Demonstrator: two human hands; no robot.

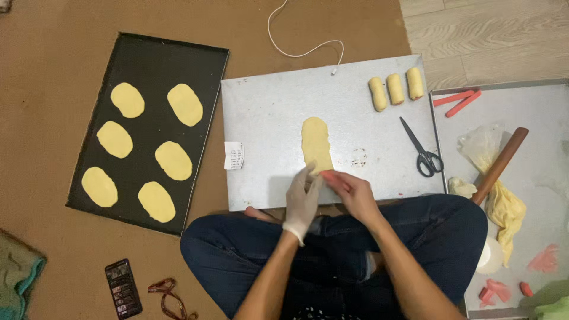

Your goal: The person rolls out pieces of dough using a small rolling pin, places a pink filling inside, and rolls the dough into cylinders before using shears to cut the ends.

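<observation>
I sit cross-legged on the floor before a metal sheet point(267, 118). A long flattened oval of yellow dough point(316, 142) lies on it. My right hand point(354, 191) pinches a red sausage piece point(332, 176) at the near end of the dough. My left hand point(302, 198), in a thin white glove, is beside it with fingers apart, touching the dough's near end. Three rolled dough pieces point(396, 90) lie at the sheet's far right corner.
A black tray point(204, 71) on the left holds several flat dough ovals. Scissors point(422, 151) lie on the sheet. A second metal tray point(533, 106) on the right holds a rolling pin point(501, 165), red sausages point(457, 101), a dough lump and wrappers. A phone point(122, 288) and glasses point(170, 296) lie near my knee.
</observation>
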